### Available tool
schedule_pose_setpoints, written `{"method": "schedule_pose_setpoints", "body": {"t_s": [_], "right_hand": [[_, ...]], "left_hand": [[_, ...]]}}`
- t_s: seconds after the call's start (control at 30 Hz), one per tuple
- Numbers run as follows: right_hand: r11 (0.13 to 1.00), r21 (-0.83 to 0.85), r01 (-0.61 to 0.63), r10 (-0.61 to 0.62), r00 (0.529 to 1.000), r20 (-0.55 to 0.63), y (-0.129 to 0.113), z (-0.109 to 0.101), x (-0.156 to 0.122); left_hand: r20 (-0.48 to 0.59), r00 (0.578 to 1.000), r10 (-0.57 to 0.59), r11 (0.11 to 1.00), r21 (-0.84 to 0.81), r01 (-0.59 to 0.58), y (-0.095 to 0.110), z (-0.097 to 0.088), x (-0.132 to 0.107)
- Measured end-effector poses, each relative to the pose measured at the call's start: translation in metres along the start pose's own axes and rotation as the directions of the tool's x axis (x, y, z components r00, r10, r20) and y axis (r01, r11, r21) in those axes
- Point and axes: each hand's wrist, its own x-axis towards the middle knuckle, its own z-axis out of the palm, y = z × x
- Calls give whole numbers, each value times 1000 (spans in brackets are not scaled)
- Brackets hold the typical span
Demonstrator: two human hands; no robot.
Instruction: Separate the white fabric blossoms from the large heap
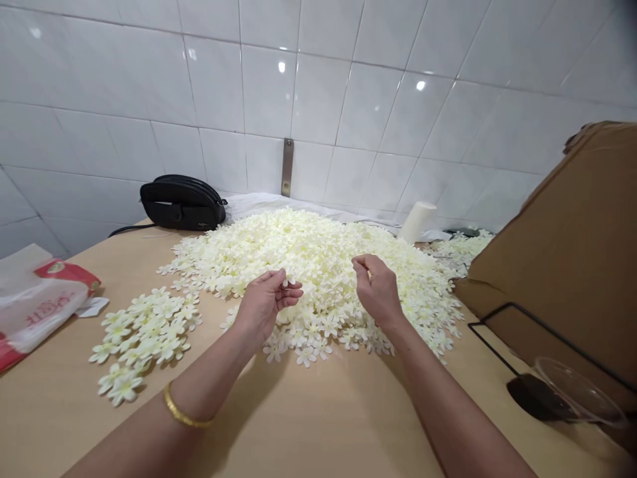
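Two bare forearms [448, 392], one gold bracelet [183, 409] on the left, extend over one tabletop [323, 425]. Left hand [263, 302]: thumb and fingers pinched on one flower [288, 282]. Right hand [378, 289]: thumb and fingertips together; cannot tell whether anything is held. One large flower heap [298, 242] lies below and beyond the hands; one smaller flower pile [149, 332], left. Bare surface fronts the heap. One cardboard box [562, 252] bounds the right; one black bag [182, 204], contents hidden, stands rear left.

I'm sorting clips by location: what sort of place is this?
Indoors, perhaps a small workshop or home: a heap of pale flowers lies on a tabletop, with a tiled wall behind and a cardboard box at the right.
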Motion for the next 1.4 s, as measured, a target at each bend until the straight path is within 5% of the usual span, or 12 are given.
{"method": "schedule_pose_setpoints", "body": {"t_s": [0.2,0.47,0.8,0.97,1.2,1.4], "right_hand": [[957,285,-61,44,997,64,-23,-13,-23],[933,360,-13,-106,944,311,-39,-2,-41],[969,22,247,-241,912,332,-61,13,-54],[961,-24,276,-254,911,324,-61,21,-54],[983,183,16,-59,971,232,-58,12,-46],[828,447,-337,267,940,215,-43,1,-34]], "left_hand": [[-41,995,91,993,85,-87,-3,-4,-6],[41,983,178,968,175,-182,-9,-11,-16],[-72,904,421,876,292,-384,-8,-21,-7],[-71,857,510,812,369,-453,-6,-27,-3],[-105,843,527,792,421,-443,-7,-36,4],[-123,843,524,778,471,-415,-8,-40,7]]}}
